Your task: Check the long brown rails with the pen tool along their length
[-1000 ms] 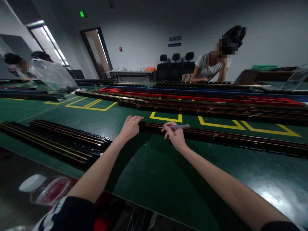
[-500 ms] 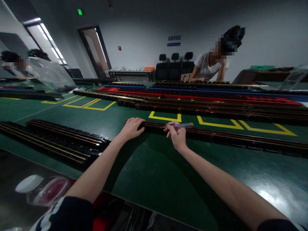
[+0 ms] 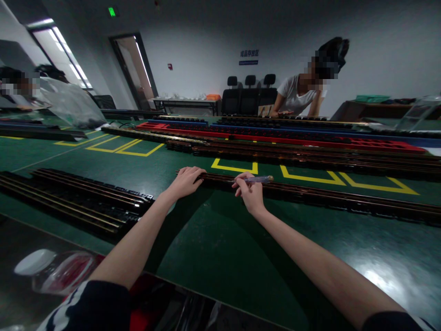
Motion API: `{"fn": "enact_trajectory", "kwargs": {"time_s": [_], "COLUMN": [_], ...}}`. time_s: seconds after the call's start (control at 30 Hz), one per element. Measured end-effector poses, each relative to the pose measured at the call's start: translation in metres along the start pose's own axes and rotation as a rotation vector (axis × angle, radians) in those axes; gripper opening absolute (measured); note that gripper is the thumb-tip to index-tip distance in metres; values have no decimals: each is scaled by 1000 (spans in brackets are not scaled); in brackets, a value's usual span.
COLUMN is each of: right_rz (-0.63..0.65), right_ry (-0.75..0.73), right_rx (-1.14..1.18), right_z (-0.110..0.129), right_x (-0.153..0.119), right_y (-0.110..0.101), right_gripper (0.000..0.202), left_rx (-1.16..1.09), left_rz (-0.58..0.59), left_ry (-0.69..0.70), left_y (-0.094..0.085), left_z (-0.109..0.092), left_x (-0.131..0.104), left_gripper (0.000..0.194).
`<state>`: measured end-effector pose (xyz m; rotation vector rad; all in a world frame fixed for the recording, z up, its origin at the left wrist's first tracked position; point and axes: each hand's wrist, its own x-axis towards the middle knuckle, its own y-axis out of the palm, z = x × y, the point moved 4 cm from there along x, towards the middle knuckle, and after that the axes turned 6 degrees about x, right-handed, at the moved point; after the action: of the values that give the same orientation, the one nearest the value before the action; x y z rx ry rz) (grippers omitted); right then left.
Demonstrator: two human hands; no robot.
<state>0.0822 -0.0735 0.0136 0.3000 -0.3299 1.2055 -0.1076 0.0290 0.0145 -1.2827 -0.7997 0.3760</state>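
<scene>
A long dark rail with copper-coloured strips lies across the green table in front of me. My left hand rests on the rail's left end, fingers curled over it. My right hand holds a clear purple-tinted screwdriver flat along the top of the same rail, its tip pointing left.
A stack of similar dark rails lies at the left. More rails and red trays lie beyond yellow floor-style markings. A person in a white shirt leans over the far side. A plastic bottle lies at the near left.
My left hand has closed down onto the rail's left end. My right hand and the screwdriver have stayed almost in place on the rail.
</scene>
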Motion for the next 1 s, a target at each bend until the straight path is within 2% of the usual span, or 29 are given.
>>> {"fn": "enact_trajectory", "kwargs": {"time_s": [0.47, 1.0], "right_rz": [-19, 38], "right_ry": [0, 4], "right_rx": [-11, -3], "right_z": [1, 0], "right_x": [0, 0], "right_y": [2, 3], "right_gripper": [11, 12], "left_rx": [0, 70], "left_rz": [59, 19], "left_ry": [-73, -97], "left_y": [-2, -6], "left_z": [-8, -7], "left_x": [2, 0], "left_gripper": [41, 53]}}
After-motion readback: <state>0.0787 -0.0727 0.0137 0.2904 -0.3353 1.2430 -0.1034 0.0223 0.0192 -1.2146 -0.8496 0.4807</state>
